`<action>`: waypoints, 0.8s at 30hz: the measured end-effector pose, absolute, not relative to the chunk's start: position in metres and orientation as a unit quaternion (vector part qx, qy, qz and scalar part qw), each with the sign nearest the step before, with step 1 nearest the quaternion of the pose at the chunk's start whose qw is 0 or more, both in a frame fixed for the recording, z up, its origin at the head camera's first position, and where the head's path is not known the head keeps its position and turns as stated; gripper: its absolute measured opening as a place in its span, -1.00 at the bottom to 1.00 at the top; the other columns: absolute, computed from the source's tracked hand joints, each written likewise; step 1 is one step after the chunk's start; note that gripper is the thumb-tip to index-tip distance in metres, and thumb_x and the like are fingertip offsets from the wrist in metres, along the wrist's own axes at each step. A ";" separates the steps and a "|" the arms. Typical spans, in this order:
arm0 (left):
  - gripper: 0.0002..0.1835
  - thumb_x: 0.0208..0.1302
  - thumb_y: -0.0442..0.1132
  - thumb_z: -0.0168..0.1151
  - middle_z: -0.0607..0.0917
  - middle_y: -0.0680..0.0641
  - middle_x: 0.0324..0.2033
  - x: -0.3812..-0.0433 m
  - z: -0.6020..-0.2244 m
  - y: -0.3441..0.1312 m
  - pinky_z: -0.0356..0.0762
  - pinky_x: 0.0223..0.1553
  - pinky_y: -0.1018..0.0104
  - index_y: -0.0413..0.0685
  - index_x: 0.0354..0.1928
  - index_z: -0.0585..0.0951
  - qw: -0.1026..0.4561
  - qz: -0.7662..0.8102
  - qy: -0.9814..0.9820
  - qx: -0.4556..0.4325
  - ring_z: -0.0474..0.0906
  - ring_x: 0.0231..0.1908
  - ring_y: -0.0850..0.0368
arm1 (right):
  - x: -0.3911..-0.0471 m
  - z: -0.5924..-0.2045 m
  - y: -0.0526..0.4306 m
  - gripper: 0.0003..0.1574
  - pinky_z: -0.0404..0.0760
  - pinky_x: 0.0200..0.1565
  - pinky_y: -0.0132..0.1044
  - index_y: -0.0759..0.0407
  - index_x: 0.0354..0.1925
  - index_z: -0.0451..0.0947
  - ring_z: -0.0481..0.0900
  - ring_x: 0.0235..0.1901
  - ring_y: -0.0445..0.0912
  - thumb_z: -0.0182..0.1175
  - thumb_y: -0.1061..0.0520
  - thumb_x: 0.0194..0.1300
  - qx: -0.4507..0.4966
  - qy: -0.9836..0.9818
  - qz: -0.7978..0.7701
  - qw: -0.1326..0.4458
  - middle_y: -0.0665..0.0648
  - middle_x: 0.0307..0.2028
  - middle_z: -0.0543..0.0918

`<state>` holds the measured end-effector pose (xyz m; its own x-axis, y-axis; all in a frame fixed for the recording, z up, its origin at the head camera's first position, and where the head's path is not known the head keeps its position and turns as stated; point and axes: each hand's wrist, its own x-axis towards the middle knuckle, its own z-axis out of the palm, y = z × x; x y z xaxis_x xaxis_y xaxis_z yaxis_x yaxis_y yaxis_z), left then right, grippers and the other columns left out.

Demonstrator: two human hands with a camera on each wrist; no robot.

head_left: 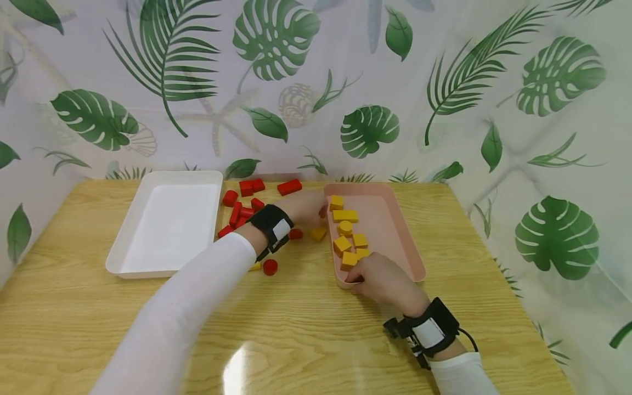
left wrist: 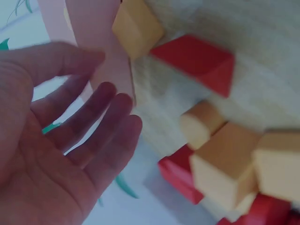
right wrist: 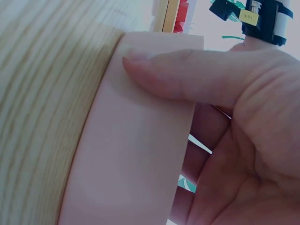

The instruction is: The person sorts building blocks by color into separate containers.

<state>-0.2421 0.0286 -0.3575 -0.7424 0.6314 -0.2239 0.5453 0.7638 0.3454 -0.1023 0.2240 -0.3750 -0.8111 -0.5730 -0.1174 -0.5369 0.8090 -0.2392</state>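
Observation:
A pink tray [head_left: 402, 241] stands on the right of the table, with several yellow blocks [head_left: 344, 215] along its left side. My right hand [head_left: 387, 280] grips its near wall by the left corner; in the right wrist view the thumb [right wrist: 159, 75] lies on the outside and the fingers go over the rim to the inside. Beside the tray's far left edge is my left hand [head_left: 308, 207]. In the left wrist view its fingers [left wrist: 105, 122] are loosely bent with nothing held. A yellow block [head_left: 318, 234] lies on the table just outside the tray.
Several red blocks [head_left: 235, 214] lie between the trays, partly hidden by my left forearm. Yellow blocks [left wrist: 229, 164] are among them in the left wrist view. A white tray [head_left: 173, 219] stands on the left, and a red round block [head_left: 270, 267] is nearer me.

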 end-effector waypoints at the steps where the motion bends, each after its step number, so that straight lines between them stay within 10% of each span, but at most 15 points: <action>1: -0.70 0.15 -0.09 0.22 0.54 0.02 -0.30 -0.241 -0.360 0.027 0.41 -0.31 0.37 -0.03 -0.10 0.55 0.178 0.137 0.924 0.311 0.44 -0.31 0.10 | -0.103 -0.375 0.224 -0.95 0.45 -0.28 -0.31 -0.14 -0.46 0.67 0.45 -0.46 -0.29 0.33 -0.02 0.01 -0.291 0.947 -0.099 0.094 -0.26 -0.49 0.58; 24: -0.68 0.03 -0.20 0.26 0.51 -0.05 -0.39 -0.228 -0.380 0.035 0.39 -0.49 0.35 0.01 -0.12 0.51 0.169 0.172 0.933 0.268 0.45 -0.42 0.06 | -0.102 -0.378 0.224 -0.96 0.43 -0.26 -0.31 -0.16 -0.47 0.67 0.42 -0.46 -0.28 0.33 -0.04 0.00 -0.270 0.954 -0.088 0.099 -0.28 -0.50 0.57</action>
